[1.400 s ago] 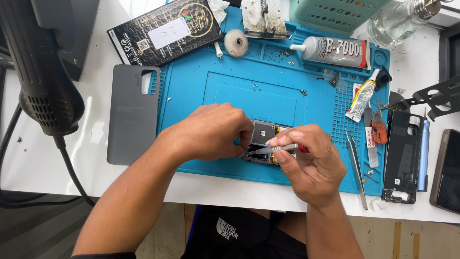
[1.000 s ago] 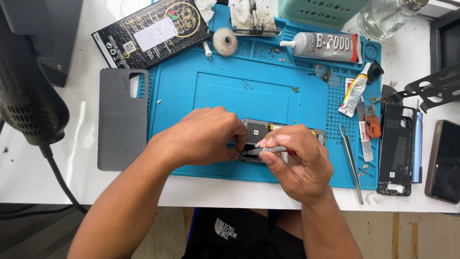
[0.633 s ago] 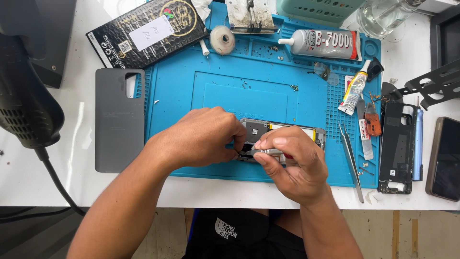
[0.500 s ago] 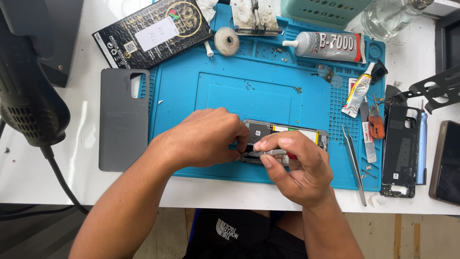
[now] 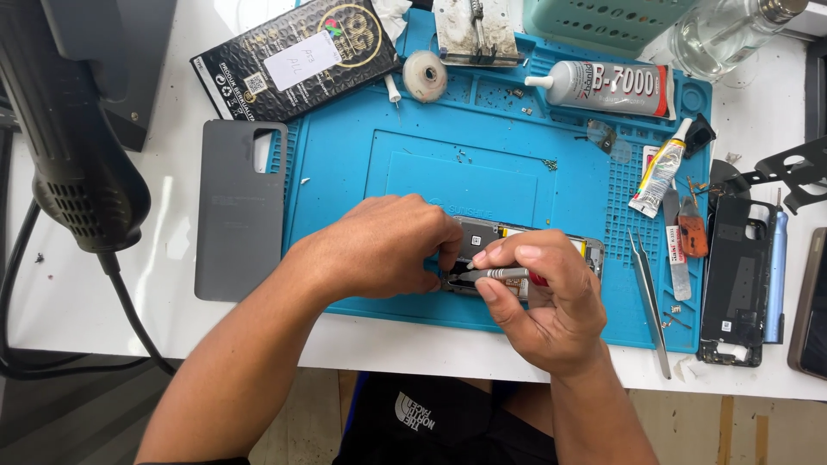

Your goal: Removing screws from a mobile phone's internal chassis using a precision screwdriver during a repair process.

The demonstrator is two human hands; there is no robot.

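Low in the middle of the frame, on the blue work mat [image 5: 413,172], lies an opened phone [image 5: 491,237], its insides showing, and both hands are right on it. Right hand [image 5: 543,297] is pinched around a slim metal screwdriver [image 5: 500,275] with a red end, thumb below and fingers curled over the top, the shaft lying nearly level and pointing left toward the phone's lower left corner. Left hand [image 5: 388,250] comes in from the lower left, fingers bent down and pressing on the phone's left end, steadying it; whether it grips anything smaller underneath, I cannot tell, the fingertips are hidden. Moving out to the right, a pair of tweezers [image 5: 650,301] lies on the mat's edge, running down toward the lower right. Above those, a small glue tube [image 5: 659,170] sits tilted, and along the top of the mat a bigger glue tube [image 5: 607,86] lies on its side. A white tape roll [image 5: 425,75] rests near the top centre. Left of the mat, a grey phone back cover [image 5: 239,211] lies flat on the white table [image 5: 52,293]. At the upper left, a black box [image 5: 293,56] sits angled, and a black heat gun [image 5: 73,146] fills the far left. At the far right lies a black phone frame [image 5: 735,280].
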